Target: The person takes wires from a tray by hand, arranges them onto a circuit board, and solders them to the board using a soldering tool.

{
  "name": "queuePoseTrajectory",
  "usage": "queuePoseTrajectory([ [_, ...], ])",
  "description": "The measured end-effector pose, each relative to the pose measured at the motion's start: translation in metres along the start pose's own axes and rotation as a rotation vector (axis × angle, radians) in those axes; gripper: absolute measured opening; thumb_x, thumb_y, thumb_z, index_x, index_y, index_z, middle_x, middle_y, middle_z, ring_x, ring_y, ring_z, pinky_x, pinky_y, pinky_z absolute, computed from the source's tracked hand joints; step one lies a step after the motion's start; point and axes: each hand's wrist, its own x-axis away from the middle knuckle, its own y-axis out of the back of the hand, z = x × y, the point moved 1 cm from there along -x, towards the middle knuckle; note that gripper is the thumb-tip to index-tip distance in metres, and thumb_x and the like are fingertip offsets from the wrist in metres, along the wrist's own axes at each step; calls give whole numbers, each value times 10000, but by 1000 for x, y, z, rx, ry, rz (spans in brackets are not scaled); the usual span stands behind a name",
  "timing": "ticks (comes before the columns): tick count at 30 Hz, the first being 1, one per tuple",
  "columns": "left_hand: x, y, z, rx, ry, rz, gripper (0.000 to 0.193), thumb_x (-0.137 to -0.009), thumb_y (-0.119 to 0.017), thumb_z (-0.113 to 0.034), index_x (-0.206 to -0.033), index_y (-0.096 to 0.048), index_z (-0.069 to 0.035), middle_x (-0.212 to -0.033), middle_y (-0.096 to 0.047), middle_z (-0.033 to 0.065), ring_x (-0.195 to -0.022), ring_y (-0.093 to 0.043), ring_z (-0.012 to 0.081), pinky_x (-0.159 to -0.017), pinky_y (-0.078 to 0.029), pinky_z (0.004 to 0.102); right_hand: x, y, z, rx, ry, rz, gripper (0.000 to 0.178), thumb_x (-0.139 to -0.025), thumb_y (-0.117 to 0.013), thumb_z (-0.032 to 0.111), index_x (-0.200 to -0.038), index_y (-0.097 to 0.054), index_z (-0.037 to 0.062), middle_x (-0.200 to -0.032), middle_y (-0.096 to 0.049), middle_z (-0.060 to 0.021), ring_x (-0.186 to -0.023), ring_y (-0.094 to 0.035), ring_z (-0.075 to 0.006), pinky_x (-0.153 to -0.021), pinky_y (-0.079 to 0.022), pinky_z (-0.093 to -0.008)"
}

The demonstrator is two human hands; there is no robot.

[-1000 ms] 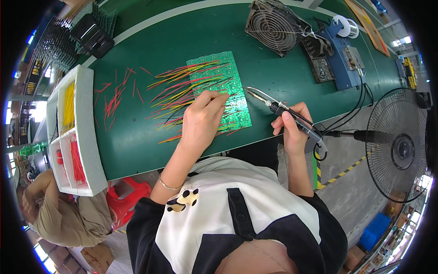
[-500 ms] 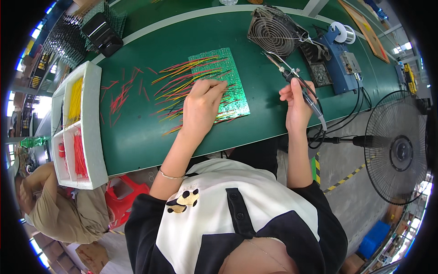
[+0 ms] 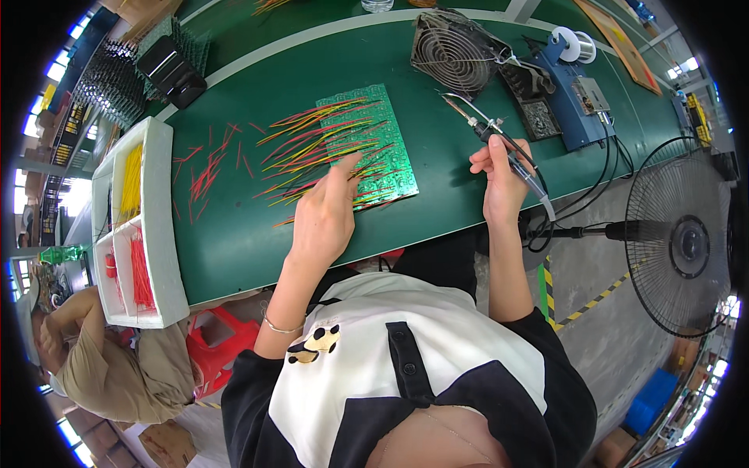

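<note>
A green circuit board panel (image 3: 399, 160) lies on the bench, with rows of red, yellow and black wires (image 3: 300, 147) standing out from it toward the left. Over the lower wires at the board's near left part is my left hand (image 3: 324, 214), back upward, fingers drawn together; whatever they pinch is hidden. My right hand (image 3: 503, 183) grips a soldering iron (image 3: 534, 184) with a thin metal feed tube along it. Its tip points up and left, off the board's right side, touching nothing.
Loose red wires (image 3: 207, 171) are scattered left of the board, beside a white foam box (image 3: 165, 257) of yellow and red wires. A dusty fan (image 3: 452, 54), a blue soldering station (image 3: 573, 109) and a solder spool (image 3: 573, 45) stand at the back right. A person (image 3: 117, 359) sits at left.
My left hand has drawn back toward the lower left, uncovering more of the board and wires. My right hand still holds the soldering iron, slightly shifted left in the picture.
</note>
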Motion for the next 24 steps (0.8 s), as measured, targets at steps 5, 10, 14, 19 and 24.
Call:
queuePoseTrajectory([
  [5,6,-7,-4,20,-17,-11,113,-775,-593,31,-811,-497,-16,-775,-598,103,-635,-593,270,-549,-478,347,2,0,1,-5,-9,8,133,-871,-595,117,-852,-502,24,-678,-603,-95,-571,-586,-143,-540,-485,-239],
  [10,7,-16,1,-10,-39,-62,116,-763,-626,3,-810,-528,-39,-712,-545,74,-550,-560,235,-470,-451,322,5,2,0,-13,-5,10,161,-864,-601,116,-864,-487,2,-661,-604,-109,-545,-587,-148,-527,-494,-253],
  [14,-1,-21,1,-11,-22,-91,115,-764,-634,-8,-828,-544,-40,-714,-542,71,-538,-553,243,-458,-447,331,10,4,2,10,22,30,153,-862,-597,105,-867,-488,-2,-664,-607,-118,-530,-583,-156,-521,-485,-252],
  [19,-1,-27,4,-6,62,-36,122,-764,-634,15,-858,-568,-24,-776,-583,92,-591,-574,265,-471,-452,329,21,14,4,30,-40,144,145,-861,-589,92,-846,-482,-4,-638,-603,-131,-491,-565,-142,-503,-461,-238],
  [24,-1,-29,5,-29,38,-49,122,-752,-636,22,-849,-585,-32,-771,-585,77,-569,-572,235,-464,-451,322,37,25,8,67,-98,193,156,-851,-595,93,-813,-470,7,-602,-593,-121,-444,-534,-126,-458,-442,-227],
])
